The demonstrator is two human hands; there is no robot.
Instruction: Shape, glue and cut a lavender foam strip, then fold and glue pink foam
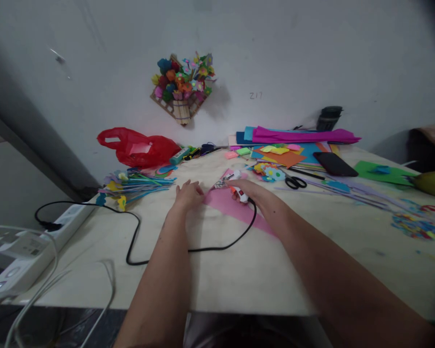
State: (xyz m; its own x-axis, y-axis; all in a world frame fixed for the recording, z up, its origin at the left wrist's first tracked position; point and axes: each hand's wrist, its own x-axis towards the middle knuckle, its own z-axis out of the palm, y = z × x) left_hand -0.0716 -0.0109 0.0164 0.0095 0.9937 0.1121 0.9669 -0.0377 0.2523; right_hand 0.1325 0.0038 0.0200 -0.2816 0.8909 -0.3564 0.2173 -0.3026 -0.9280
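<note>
In the middle of the table my right hand (249, 189) is closed around a white hot glue gun (242, 194) with an orange trigger. Its black cord (217, 249) runs under my forearms to the left. The gun's nozzle points left, over a pink sheet (224, 203) lying flat. At the sheet's left edge my left hand (189, 194) has its fingertips pressed together on the pink material. Exactly what those fingertips pinch is too small to make out. A small patterned piece near the nozzle is blurred.
Left are paper flowers (121, 186), a red plastic bag (137, 147) and a white power strip (70, 224). Right lie black scissors (296, 182), a phone (334, 164), coloured sheets (282, 157) and paper scraps (418, 224). A flower decoration (183, 87) hangs on the wall.
</note>
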